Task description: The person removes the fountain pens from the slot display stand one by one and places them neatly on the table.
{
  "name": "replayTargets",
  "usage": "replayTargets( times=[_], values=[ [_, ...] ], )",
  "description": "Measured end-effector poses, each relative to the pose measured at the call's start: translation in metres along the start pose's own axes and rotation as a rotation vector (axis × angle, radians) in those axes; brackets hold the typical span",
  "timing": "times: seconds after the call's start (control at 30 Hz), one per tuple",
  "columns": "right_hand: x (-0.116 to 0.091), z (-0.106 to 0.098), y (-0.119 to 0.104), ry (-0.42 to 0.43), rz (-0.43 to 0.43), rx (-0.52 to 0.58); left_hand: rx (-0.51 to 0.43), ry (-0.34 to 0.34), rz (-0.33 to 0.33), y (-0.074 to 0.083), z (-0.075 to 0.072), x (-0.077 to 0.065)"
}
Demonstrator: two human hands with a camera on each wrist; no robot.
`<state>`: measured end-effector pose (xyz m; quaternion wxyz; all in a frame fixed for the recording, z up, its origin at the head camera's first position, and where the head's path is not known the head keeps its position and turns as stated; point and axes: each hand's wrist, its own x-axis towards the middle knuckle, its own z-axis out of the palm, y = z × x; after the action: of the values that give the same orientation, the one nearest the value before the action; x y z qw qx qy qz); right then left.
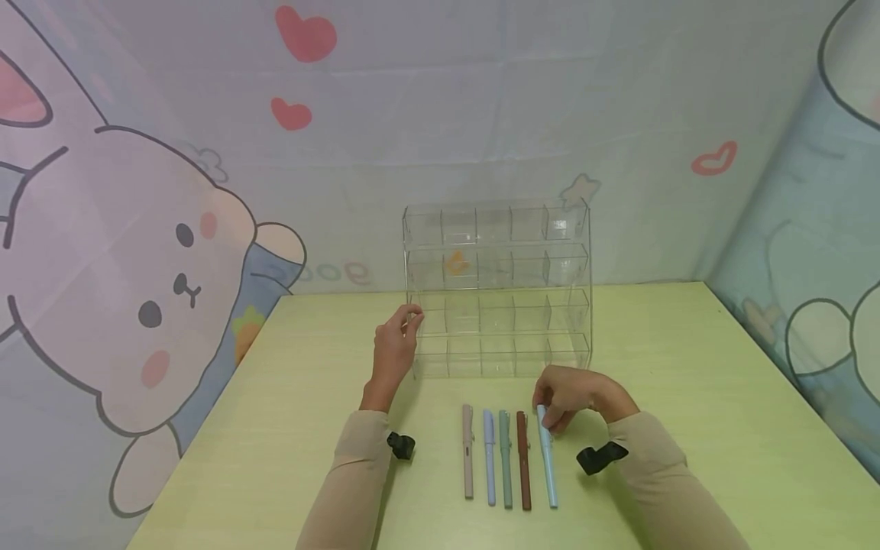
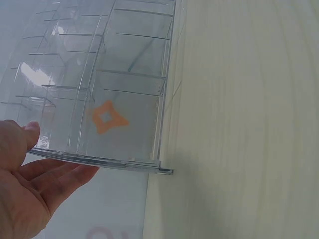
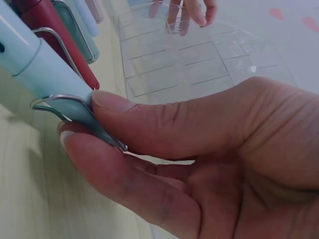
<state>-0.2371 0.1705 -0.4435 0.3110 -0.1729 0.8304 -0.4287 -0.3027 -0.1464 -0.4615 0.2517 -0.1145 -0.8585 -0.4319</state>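
Note:
My right hand (image 1: 574,393) pinches the capped end of a light blue pen (image 1: 548,466) between thumb and fingers. In the right wrist view the pen's metal clip (image 3: 62,99) shows at the fingertips. My left hand (image 1: 396,344) grips the left side edge of a clear acrylic rack (image 1: 498,305), thumb in front and fingers behind in the left wrist view. The rack stands upright with several rows of small compartments. Left of the light blue pen lie a brown-red pen (image 1: 525,466), a green pen (image 1: 506,462), a lavender pen (image 1: 490,462) and a beige pen (image 1: 468,454), side by side.
A pale yellow-green wood-grain table (image 1: 309,397) carries everything. Behind it hangs a curtain (image 1: 495,99) printed with hearts and a cartoon rabbit. Each wrist wears a small black camera, one by the left sleeve (image 1: 364,451), one by the right sleeve (image 1: 653,451).

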Motion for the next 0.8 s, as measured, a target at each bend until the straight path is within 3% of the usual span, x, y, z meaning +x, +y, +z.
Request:
replayTargets(
  times=[0.53, 0.8],
  values=[
    [0.0076, 0.0003, 0.0077, 0.013, -0.002, 0.001, 0.004, 0.007, 0.005, -0.0003, 0.0001, 0.0001],
    [0.0091, 0.0040, 0.0070, 0.047, 0.011, -0.050, 0.001, 0.011, 0.010, -0.0005, 0.0010, 0.0002]
  ],
)
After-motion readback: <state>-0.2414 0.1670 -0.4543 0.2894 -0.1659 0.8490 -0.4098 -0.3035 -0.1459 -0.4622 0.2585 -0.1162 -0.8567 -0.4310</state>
